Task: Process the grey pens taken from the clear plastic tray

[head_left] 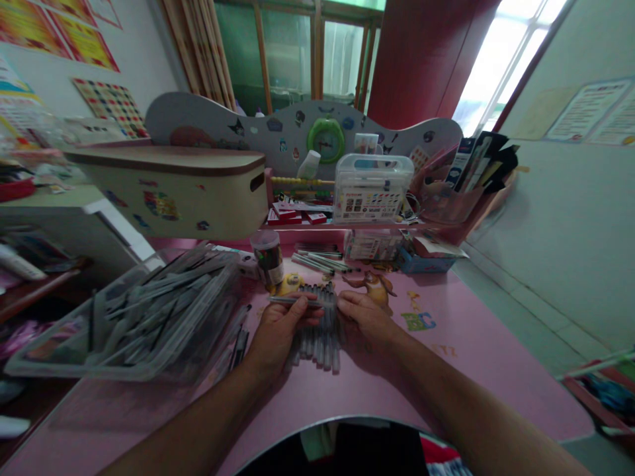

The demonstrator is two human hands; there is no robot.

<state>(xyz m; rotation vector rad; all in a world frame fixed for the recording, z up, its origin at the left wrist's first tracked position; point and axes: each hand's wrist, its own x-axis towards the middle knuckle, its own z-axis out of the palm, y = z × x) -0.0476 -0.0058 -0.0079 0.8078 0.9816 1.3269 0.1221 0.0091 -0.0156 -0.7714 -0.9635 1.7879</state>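
Note:
A row of clear-barrelled pens (325, 340) with dark tips lies side by side on the pink desk between my hands. My left hand (278, 330) is closed on a pen (288, 301), held crosswise over the left part of the row between thumb and fingers. At the row's right edge, my right hand (364, 314) has its fingers curled and pressed together; whatever they grip is hidden. Left of my left hand, a few dark pens (239, 347) lie by a clear plastic bin (149, 370) heaped with more pens.
Behind the row lie several loose pens (317, 261) and a lidded clear jar (268, 258). A shelf above holds a cream storage box (188, 198), a clear marker case (373, 192) and a pink pen holder (449, 198). A blue box (429, 263) stands at back right.

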